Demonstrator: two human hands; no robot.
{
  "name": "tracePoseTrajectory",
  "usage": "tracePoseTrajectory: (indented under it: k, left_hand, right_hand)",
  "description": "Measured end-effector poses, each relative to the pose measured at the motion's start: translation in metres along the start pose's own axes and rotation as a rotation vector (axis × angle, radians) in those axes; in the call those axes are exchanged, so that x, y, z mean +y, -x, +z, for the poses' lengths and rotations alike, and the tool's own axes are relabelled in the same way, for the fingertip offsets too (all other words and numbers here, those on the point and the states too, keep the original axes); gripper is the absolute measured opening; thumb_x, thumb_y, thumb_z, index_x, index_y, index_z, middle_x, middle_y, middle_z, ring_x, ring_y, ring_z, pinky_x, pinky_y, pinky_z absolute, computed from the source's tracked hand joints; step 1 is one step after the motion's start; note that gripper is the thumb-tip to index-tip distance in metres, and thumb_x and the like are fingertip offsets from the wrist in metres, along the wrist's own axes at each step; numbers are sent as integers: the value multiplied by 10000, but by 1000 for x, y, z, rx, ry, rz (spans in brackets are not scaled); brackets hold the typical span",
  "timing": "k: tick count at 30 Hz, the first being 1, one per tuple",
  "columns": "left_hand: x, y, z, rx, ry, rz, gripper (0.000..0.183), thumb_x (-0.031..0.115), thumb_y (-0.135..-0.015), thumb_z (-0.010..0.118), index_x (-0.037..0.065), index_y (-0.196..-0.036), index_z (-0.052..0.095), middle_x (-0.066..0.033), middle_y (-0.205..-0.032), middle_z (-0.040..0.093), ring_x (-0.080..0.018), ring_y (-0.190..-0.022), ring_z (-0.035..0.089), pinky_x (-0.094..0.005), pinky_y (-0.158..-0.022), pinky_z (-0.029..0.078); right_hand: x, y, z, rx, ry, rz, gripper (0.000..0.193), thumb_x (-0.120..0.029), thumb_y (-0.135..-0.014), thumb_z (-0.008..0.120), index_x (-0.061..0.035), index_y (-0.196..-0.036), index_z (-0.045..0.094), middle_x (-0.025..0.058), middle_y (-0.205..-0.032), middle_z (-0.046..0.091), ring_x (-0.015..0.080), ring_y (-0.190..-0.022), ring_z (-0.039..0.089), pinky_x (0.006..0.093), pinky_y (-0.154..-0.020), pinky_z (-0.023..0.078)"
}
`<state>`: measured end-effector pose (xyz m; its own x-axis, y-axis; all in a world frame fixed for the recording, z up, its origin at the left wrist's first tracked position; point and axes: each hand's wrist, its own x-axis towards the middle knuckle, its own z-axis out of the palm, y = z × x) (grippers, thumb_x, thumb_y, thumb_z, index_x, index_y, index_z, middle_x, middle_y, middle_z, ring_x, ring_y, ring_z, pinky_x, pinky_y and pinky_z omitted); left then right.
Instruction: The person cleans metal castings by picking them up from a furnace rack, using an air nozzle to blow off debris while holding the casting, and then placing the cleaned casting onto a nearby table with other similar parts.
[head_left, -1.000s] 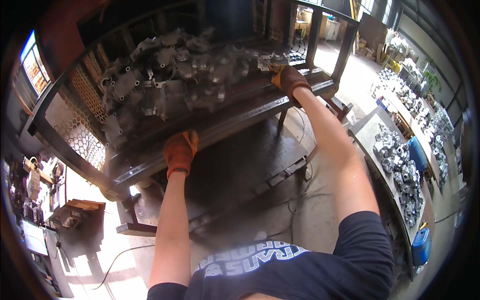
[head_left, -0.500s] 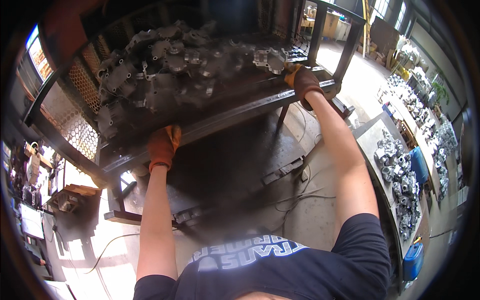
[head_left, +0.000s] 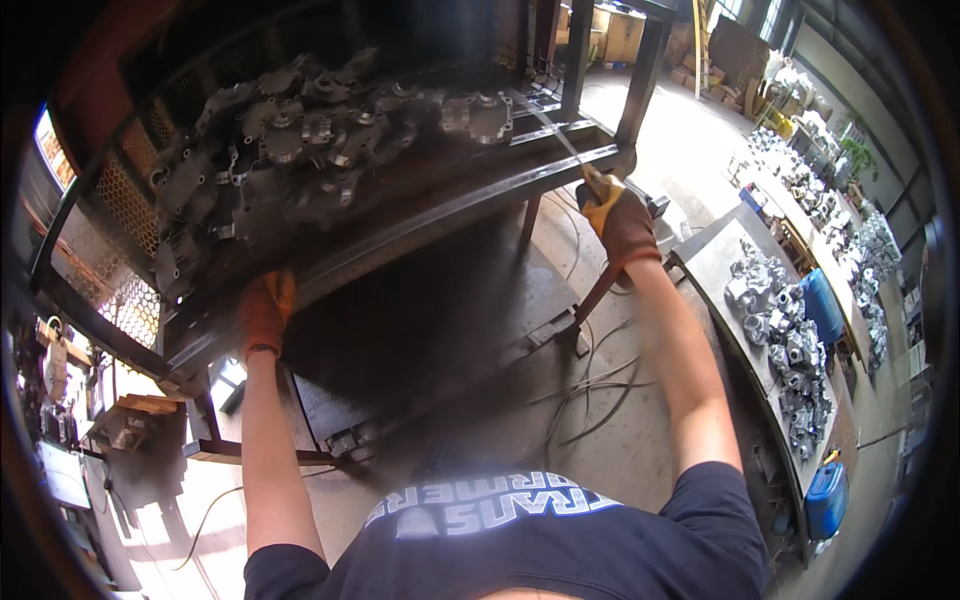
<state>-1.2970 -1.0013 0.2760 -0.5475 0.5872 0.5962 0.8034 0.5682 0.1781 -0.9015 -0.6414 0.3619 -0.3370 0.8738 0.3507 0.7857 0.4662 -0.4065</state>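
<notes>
My right hand (head_left: 622, 222), in a brown and yellow work glove, is closed round the handle of a long, thin, file-like tool (head_left: 562, 140). Its narrow blade points up and left across the right end of a dark steel workbench frame. My left hand (head_left: 265, 313), also gloved, is closed over the front rail (head_left: 400, 222) at the bench's left; its fingertips are partly hidden in shadow. Grey cast metal parts (head_left: 285, 135) lie heaped on the bench beyond it. One separate casting (head_left: 478, 118) sits at the right of the heap, near the blade's tip.
Mesh side panels (head_left: 125, 205) and uprights (head_left: 645, 85) bound the bench. Cables (head_left: 590, 390) trail over the floor. At right, a table (head_left: 705, 250) bears more castings, with blue jugs (head_left: 822, 305) beside it. Wooden pieces (head_left: 150, 404) stand at left.
My right hand has drawn back from the casting toward the right, and the file-like tool now shows in it. The view has shifted; my left hand stays at the rail.
</notes>
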Motion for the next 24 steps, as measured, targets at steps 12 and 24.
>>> tracePoseTrajectory:
  k: [12, 24]
  left_hand:
    - [155, -149, 6, 324, 415, 216, 424, 179, -850, 695, 68, -1251, 614, -186, -1173, 660, -317, -1088, 644, -365, -922, 515]
    - [160, -406, 158, -641, -146, -147, 598, 424, -860, 625, 28, -1303, 562, -217, -1241, 622, -388, -1118, 611, -451, -914, 507]
  right_hand:
    - [-31, -47, -34, 104, -289, -181, 336, -268, -816, 700, -31, -1048, 642, 235, -879, 681, 433, -885, 648, 422, -727, 528]
    - [-29, -148, 19, -62, -242, -303, 526, -278, -798, 686, -188, -1306, 584, 167, -946, 697, 375, -850, 681, 421, -755, 553]
